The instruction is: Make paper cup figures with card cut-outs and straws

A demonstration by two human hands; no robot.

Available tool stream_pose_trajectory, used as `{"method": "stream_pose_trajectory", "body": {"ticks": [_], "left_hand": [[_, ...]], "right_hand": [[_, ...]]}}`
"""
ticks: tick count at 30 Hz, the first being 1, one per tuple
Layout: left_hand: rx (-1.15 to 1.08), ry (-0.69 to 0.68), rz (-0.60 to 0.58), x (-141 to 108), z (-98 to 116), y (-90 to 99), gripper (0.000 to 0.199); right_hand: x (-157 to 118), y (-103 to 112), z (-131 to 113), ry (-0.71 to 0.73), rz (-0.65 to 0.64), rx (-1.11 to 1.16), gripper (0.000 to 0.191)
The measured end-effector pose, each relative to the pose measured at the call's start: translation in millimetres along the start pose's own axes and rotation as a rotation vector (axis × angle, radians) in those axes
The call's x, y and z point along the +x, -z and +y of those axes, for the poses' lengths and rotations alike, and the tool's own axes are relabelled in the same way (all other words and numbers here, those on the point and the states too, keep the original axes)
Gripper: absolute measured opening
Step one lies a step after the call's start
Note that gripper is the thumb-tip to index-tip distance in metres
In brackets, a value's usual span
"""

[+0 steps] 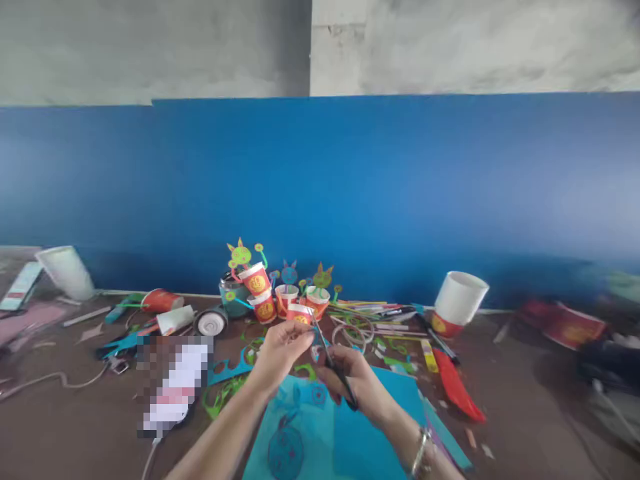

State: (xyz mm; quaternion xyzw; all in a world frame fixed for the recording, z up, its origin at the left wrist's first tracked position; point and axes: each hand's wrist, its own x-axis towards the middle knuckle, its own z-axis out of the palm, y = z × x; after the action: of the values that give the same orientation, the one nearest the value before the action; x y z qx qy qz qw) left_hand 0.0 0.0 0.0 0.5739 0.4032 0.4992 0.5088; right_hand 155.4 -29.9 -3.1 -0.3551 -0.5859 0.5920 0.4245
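My right hand (357, 380) grips a pair of scissors (345, 383) by the dark handles, with the blades pointing up and away from me. My left hand (283, 350) pinches a small piece of blue paper (315, 337) beside the blades; my fingers hide part of it. Under both hands lie blue paper sheets (375, 433), the left one lighter. Drawn on them are a large round face (286, 452) and a smaller circle (319, 395). Just beyond my fingertips stands a red and white paper cup (301, 313).
Behind stand stacked paper cups (255, 280) with paper animal heads. A tall white cup stack (460, 300) is at the right, near a red packet (457, 387). Left lie a tape roll (211, 325), a cabled phone-like object (177, 387) and paper scraps (225, 393). A blue partition (320, 180) borders the table.
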Motion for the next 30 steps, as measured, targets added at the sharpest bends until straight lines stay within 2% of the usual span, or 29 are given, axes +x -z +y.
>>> {"method": "stream_pose_trajectory", "body": {"ticks": [5,15,23,30], "left_hand": [[0.001,0.021,-0.015,1.4,3.3,4.2,0.019],[-0.097,0.094,0.031,-2.4,7.4,-0.9,0.023],[0.002,0.04,-0.023,-1.3,12.8,4.0,0.023],[-0.113,0.047,0.005,-0.1,8.5,1.3,0.021]], "right_hand": [[-1.6,1.1,-1.3,-0.007,0.015,-0.056,0.032],[-2.7,1.5,-5.2,-0.041,0.051,-0.107,0.03],[-2.8,1.1,-5.5,-0.067,0.018,-0.118,0.032],[-2.9,1.7,-8.2,-0.058,0.025,-0.135,0.031]]}}
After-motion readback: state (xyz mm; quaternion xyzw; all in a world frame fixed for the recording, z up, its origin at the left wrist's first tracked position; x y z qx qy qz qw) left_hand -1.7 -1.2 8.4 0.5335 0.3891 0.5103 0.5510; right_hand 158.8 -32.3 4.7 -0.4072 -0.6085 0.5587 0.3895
